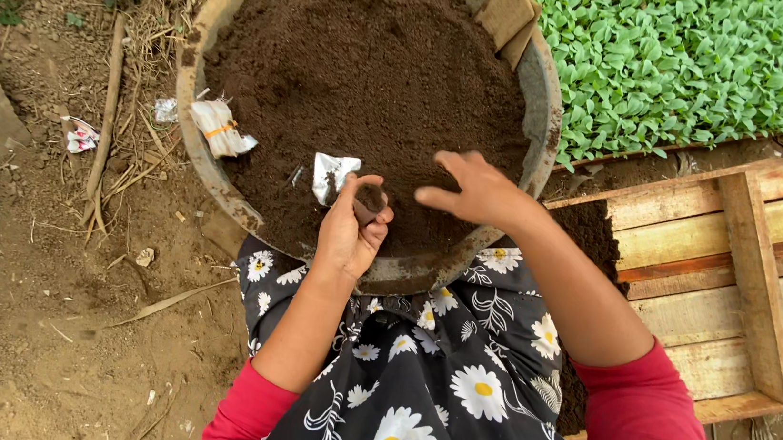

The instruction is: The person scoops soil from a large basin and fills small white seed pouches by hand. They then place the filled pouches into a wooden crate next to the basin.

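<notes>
**Pot filling, early stage**

Left hand (349, 235) curled round small pot (370, 199), partly filled with soil, held over near edge of basin (544, 110). Right hand (475, 192) loosely open, fingers bent, holding nothing visible, just right of pot. Soil (359, 64) heaped high. Seedlings (675, 61) far right; crate (759, 275) right shows no pots.

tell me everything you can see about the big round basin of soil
The wide round grey metal basin sits on bare dirt ground, its worn rim caked with mud. Dark brown, fine soil fills it nearly to the brim. A tan flat board leans on the far rim. The near rim meets the person's flowered lap. The left hand and right hand are over the soil.
</notes>
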